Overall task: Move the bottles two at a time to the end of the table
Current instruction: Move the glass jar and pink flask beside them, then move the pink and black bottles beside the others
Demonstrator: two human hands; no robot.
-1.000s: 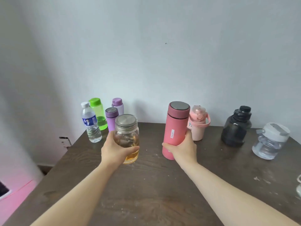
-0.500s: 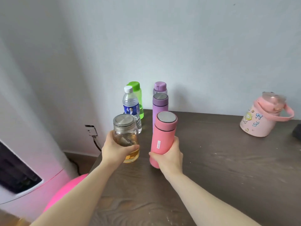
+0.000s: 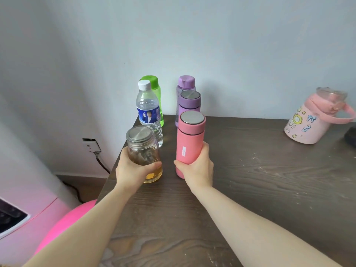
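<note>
My left hand [image 3: 133, 170] grips a glass jar [image 3: 143, 149] with a steel lid and amber liquid, at the table's left end. My right hand [image 3: 196, 168] grips a pink flask [image 3: 189, 139] with a steel cap, just right of the jar. Both stand upright, at or just above the dark wooden table [image 3: 260, 180]. Behind them stand a clear water bottle [image 3: 148, 110], a green bottle [image 3: 156, 89], a purple flask [image 3: 189, 102] and a pale purple bottle [image 3: 185, 85].
A pink jug [image 3: 308, 120] with stickers and a strap sits at the far right, a dark object [image 3: 351, 136] cut off beside it. The table's left edge drops to a wall socket [image 3: 91, 145], a cable and a pink ball [image 3: 63, 224].
Both hands carried the jar and the pink flask left along the table to the group of bottles at its end. The view turned left with them, and the black and clear bottles left the frame.
</note>
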